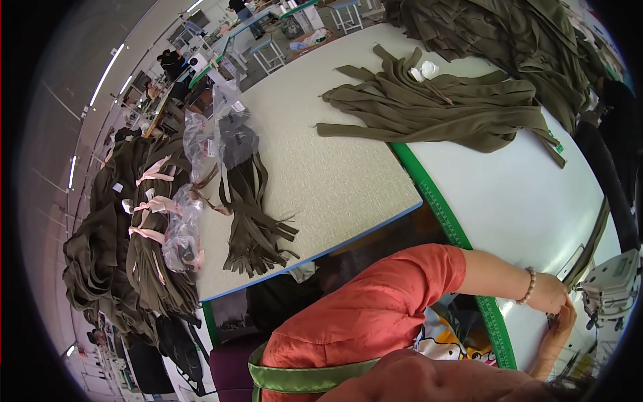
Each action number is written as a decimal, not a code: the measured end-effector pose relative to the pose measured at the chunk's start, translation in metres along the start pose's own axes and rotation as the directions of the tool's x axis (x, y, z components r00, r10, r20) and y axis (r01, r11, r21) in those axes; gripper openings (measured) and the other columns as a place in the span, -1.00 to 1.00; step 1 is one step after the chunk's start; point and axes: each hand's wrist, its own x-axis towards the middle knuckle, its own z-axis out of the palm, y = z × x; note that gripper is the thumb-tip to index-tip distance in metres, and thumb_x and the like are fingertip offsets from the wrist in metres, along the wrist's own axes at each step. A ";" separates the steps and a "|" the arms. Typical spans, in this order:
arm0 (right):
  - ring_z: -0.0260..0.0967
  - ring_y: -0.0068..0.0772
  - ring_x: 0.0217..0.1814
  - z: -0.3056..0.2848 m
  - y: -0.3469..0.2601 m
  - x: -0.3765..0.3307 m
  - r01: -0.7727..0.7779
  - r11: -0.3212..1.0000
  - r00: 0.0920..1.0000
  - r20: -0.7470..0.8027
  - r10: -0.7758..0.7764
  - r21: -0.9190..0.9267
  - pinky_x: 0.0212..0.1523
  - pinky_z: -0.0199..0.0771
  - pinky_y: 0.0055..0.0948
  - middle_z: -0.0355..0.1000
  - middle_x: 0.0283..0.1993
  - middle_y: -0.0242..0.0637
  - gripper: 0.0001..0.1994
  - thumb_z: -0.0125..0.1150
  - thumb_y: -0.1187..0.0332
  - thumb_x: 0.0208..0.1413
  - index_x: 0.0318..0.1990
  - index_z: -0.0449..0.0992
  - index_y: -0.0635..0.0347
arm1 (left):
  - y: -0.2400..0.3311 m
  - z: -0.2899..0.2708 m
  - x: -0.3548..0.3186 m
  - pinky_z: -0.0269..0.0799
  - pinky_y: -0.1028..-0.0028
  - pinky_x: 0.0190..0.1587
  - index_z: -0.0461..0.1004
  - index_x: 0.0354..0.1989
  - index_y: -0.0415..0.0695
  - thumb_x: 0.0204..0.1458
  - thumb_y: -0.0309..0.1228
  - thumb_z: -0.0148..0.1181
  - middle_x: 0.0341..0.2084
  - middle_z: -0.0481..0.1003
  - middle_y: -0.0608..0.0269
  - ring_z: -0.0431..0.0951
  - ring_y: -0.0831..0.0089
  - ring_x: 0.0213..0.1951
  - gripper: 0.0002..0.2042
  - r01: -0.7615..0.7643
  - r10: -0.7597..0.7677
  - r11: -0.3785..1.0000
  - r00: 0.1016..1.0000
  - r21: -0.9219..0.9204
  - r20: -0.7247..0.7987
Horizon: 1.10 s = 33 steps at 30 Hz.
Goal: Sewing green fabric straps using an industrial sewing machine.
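At the far right, a long olive-green fabric strip (591, 246) runs over the white table toward a light-coloured sewing machine (611, 285). Beside the machine's needle area, my left hand (549, 295), with a beaded bracelet at the wrist, has its fingers closed at the near end of that strip. My right hand (561, 328) comes up from below and meets the left, its fingers bent together. Something small and dark shows between the two hands, too small to name. The fingertips are partly hidden.
A beige board (321, 181) with a blue edge adjoins the white table (522, 181). On them lie a spread of olive strips (442, 107), a larger olive heap (495, 33) and a bundle in clear plastic (244, 201). Tied bundles (154, 248) hang at left. A green ruler edge (442, 211) borders the table.
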 end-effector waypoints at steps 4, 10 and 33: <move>0.25 -0.18 0.17 -0.009 -0.010 0.005 0.130 0.976 0.987 0.116 -0.111 -0.177 0.14 0.29 -0.35 0.37 0.11 -0.18 -0.75 -0.11 0.57 0.14 -0.07 0.46 0.30 | -0.002 -0.003 -0.006 0.48 0.21 -0.33 0.54 -0.59 -0.16 -0.03 -0.38 0.05 -0.54 0.54 0.11 0.55 0.17 -0.39 -0.80 -0.074 0.072 0.997 0.994 -0.018 -0.083; 0.29 -0.20 0.06 -0.001 0.002 0.002 0.139 0.979 0.990 0.017 -0.138 -0.148 0.05 0.34 -0.36 0.41 0.03 -0.15 -0.83 -0.08 0.61 0.08 -0.24 0.46 0.31 | 0.003 -0.008 -0.008 0.49 0.21 -0.33 0.53 -0.59 -0.17 -0.04 -0.38 0.05 -0.54 0.54 0.12 0.55 0.17 -0.39 -0.80 -0.086 0.086 0.996 0.994 0.006 -0.063; 0.40 -0.06 -0.06 -0.003 -0.011 -0.007 -0.129 0.983 0.947 -0.310 0.083 -0.131 -0.10 0.44 -0.29 0.46 -0.09 -0.20 -0.65 0.05 0.76 -0.22 -0.25 0.53 0.20 | 0.018 -0.049 -0.026 0.50 0.41 -0.05 0.48 -0.30 -0.32 -0.14 -0.61 0.12 -0.20 0.48 0.06 0.49 0.23 -0.10 -0.81 -0.219 0.224 0.970 0.974 0.105 -0.031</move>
